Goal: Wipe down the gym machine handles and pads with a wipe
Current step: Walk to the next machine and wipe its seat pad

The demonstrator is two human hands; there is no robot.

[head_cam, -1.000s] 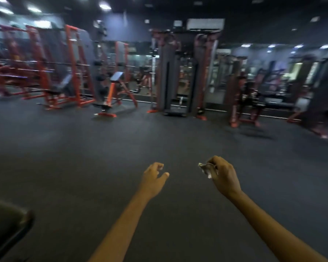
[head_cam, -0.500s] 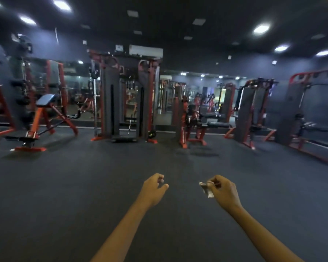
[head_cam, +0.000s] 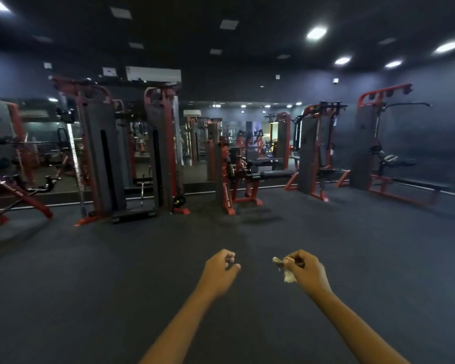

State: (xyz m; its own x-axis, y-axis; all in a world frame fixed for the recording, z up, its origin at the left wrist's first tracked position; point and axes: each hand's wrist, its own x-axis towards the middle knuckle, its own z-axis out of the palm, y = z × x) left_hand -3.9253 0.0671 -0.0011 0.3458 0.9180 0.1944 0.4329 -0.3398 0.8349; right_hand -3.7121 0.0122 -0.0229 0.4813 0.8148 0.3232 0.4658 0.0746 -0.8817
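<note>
Head view: right hand grips a wipe; left hand loosely curled, holding nothing; open floor ahead of machines.

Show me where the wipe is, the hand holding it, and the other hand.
wipe [head_cam: 286, 275]: head view, on the pale crumpled part hanging below the fist.
right hand [head_cam: 306, 271]: head view, on the back of the fist gripping the wipe.
left hand [head_cam: 218, 269]: head view, on the back of the hand.

You face a dim gym | dark rubber floor | mirrored wall at 12 o'clock | ceiling lights at 1 o'clock | dark wall at 3 o'clock.
</note>
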